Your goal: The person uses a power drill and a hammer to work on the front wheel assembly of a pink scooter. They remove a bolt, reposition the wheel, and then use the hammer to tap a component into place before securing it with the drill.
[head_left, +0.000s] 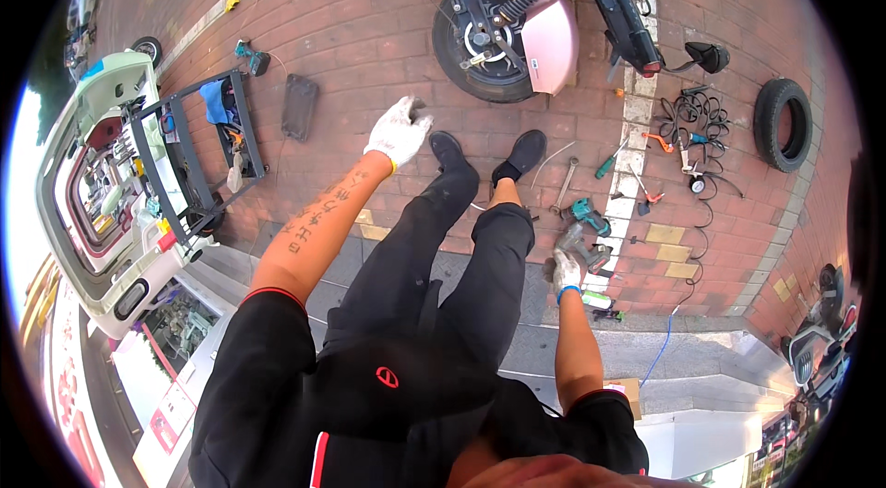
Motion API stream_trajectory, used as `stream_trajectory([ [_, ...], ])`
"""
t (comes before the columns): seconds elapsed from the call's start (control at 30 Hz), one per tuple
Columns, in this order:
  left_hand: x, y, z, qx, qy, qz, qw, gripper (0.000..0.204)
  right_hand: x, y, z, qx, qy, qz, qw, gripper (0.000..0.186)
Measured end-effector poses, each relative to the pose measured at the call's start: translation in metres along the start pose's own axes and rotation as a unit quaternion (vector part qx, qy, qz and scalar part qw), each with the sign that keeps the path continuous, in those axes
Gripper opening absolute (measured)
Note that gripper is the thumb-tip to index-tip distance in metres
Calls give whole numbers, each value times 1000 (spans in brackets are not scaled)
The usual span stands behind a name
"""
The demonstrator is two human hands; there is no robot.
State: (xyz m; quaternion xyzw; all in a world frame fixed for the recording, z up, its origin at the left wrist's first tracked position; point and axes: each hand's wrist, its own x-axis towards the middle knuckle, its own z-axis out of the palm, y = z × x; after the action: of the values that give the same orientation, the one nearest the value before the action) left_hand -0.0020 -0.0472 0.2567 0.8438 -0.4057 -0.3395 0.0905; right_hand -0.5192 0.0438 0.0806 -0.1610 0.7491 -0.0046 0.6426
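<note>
Power tool, teal, lies just ahead of right hand, well apart from left hand; right grip unclear; left half-curled, no object visible.

A teal-and-black power tool lies on red brick paving, close beside a white line and just beyond the right hand; it appears to rest on its side. A compact dark grey object lies beside the same hand, at the line; its kind, and any contact with the fingers, cannot be made out.
</note>
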Motion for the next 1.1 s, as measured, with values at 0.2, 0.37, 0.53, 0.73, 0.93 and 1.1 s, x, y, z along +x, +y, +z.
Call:
stream_trajectory([
  [0.2, 146, 52, 60, 174, 47, -2, 984, 61, 2, 27, -24, 52, 14, 14, 998, 28],
  [0.37, 226, 67, 99, 275, 17, 5, 961, 57, -8, 69, -37, 82, 27, 73, 994, 30],
  [0.53, 257, 61, 101, 368, -39, 47, 928, 47, 1, 72, -37, 82, 21, 82, 993, 32],
  [0.73, 264, 53, 90, 376, -56, 75, 922, 51, 31, 19, -10, 93, 16, 34, 995, 32],
  [0.93, 254, 46, 88, 284, -30, 54, 957, 60, 76, -97, 63, 23, -10, -152, 988, 30],
  [1.1, 239, 8, 120, 89, 56, 45, 993, 60, 96, -230, 170, -9, -44, -427, 903, 31],
])
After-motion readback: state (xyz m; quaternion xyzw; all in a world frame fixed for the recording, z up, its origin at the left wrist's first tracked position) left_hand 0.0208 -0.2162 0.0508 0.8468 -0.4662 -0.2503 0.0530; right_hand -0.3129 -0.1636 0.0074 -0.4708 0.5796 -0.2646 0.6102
